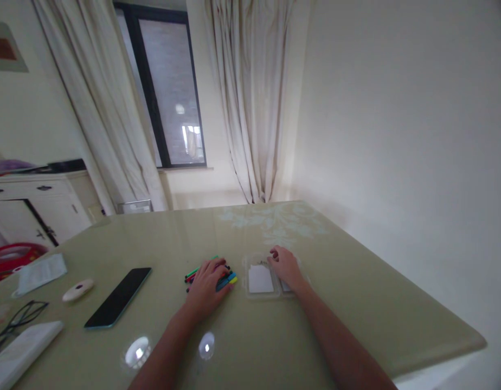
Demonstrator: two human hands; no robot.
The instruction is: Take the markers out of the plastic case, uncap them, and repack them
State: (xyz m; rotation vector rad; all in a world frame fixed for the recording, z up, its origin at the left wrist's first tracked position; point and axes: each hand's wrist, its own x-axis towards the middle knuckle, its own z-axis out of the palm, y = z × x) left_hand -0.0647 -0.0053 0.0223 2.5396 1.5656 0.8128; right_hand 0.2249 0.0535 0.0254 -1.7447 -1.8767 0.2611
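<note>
Mask point(43, 272): on the left of the table point(356, 319), with glasses point(25, 314) and a white box point(25, 349) nearer the person; none seems part of the work.
Phone point(118, 298): flat, screen dark, untouched, a white oval point(77, 291) to its left.
Pens point(190, 277): a loose, crossing pile on the table, every visible one outside the case; this part looks unsettled.
Left hand point(207, 281): over the pile, fingers slightly spread and curled; whether they grip a pen, one cannot tell.
Case point(262, 296): clear, flat, just right of the pens; a white card point(261, 279) already lies in its left section, and white shows in the right one, partly hidden. This part seems further along.
Right hand point(285, 265): over the case's right section, fingers bent; any hold is unclear. The work looks midway, both hands busy; how much remains does not show.
</note>
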